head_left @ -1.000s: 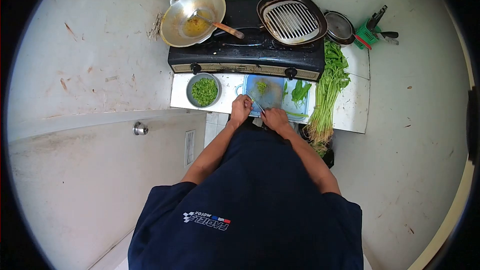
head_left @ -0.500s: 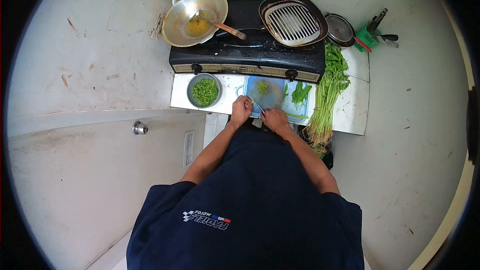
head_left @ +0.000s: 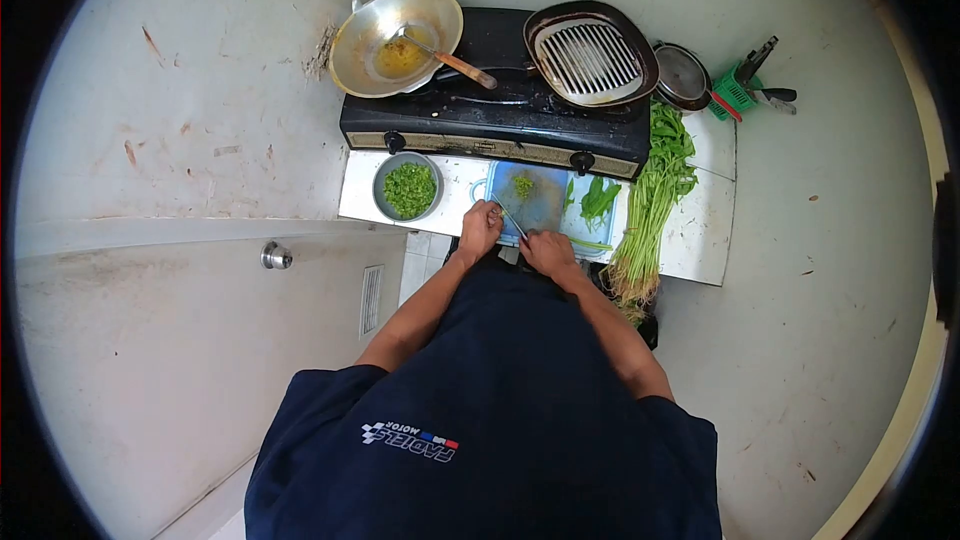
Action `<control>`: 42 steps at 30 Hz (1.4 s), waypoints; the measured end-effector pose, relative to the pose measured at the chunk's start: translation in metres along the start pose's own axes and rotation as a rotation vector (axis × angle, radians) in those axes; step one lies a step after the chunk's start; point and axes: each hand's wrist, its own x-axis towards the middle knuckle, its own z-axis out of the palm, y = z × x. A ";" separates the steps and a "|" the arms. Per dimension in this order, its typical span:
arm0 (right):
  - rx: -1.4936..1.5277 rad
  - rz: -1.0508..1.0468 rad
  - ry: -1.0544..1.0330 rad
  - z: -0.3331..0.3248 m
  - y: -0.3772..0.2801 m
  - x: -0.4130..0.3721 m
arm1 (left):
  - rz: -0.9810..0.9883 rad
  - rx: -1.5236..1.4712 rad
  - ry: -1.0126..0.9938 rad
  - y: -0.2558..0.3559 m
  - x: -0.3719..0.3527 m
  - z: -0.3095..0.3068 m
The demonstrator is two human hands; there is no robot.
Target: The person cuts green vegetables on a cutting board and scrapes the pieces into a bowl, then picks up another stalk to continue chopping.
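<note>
Fingers (head_left: 492,212) of the left hand (head_left: 481,228) curl tight at the near edge of the blue plastic chopping board (head_left: 548,202). The right hand (head_left: 548,248), just beside it, is curled too; what each grips is too small to tell. A thin knife (head_left: 511,221) slants between them. A green stalk (head_left: 592,241) runs sideways from the right hand. Chopped greens (head_left: 523,183) lie beyond, and a round metal bowl (head_left: 377,190) sits left on the white table (head_left: 460,175).

Blue cutting board (head_left: 540,202) w/ green leaves (head_left: 598,198) on white table (head_left: 700,230); grey bowl (head_left: 377,190) of chopped green; black stove (head_left: 500,105); silver wok (head_left: 360,50), yellow oil (head_left: 400,55) inside; dark grill pan (head_left: 590,55), pale ribbed stripes; green basket (head_left: 735,95); navy shirt (head_left: 520,360), white-red-blue logo (head_left: 410,440).
</note>
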 end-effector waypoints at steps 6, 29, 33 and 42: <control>-0.018 0.014 -0.025 -0.001 -0.007 0.005 | -0.009 -0.006 0.002 0.002 -0.001 -0.001; -0.051 -0.023 0.019 0.006 -0.004 0.002 | -0.049 -0.083 0.010 0.009 -0.004 -0.001; -0.007 -0.005 -0.053 0.001 -0.001 -0.004 | -0.026 -0.086 0.031 0.014 -0.005 -0.003; -0.011 0.029 -0.053 -0.001 -0.010 0.008 | -0.008 -0.044 0.039 0.000 -0.005 0.003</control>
